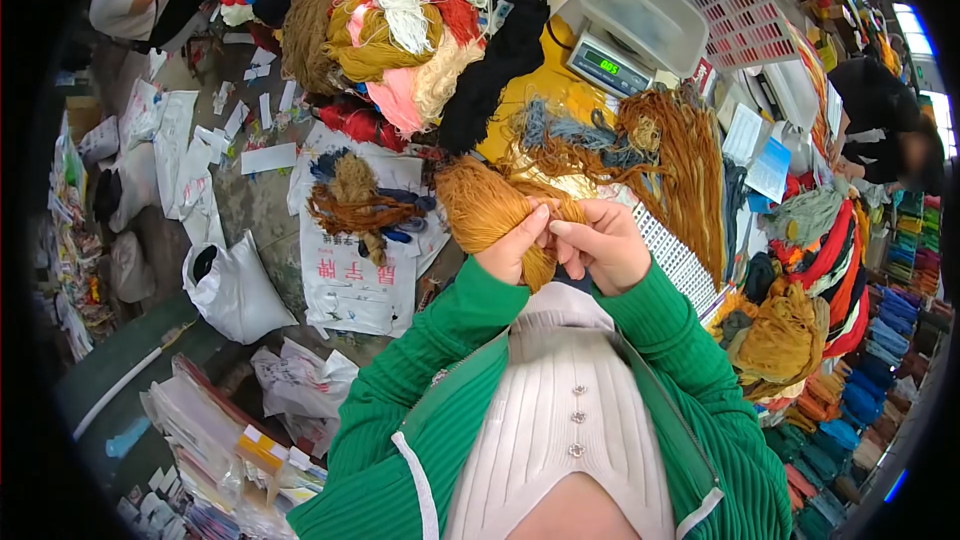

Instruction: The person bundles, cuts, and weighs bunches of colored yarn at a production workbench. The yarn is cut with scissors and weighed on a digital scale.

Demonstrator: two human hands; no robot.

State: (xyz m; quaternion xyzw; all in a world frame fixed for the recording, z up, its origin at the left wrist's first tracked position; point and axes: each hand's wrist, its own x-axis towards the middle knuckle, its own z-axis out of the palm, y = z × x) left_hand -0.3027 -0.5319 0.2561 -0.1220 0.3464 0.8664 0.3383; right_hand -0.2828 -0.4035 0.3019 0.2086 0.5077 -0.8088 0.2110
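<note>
A golden-brown hank of yarn (478, 202) hangs over my left hand (513, 248), whose fingers are closed round it. My right hand (605, 245) is closed in a pinch on strands of the same yarn, close against my left fingertips. Just beyond my hands, loose brown and grey-blue yarn (590, 135) lies on a yellow surface (520, 90). A long bundle of rust-brown yarn (690, 180) drapes over a white perforated basket (670, 245) on the right. The exact strands between my fingertips are partly hidden.
A digital scale (612, 65) with a lit green display stands beyond my hands, beside a clear plastic tub (645, 10). Coloured yarn is heaped (400, 30) at the upper left. White sacks (235, 290) lie on the floor. Another person (885, 130) is at the far right.
</note>
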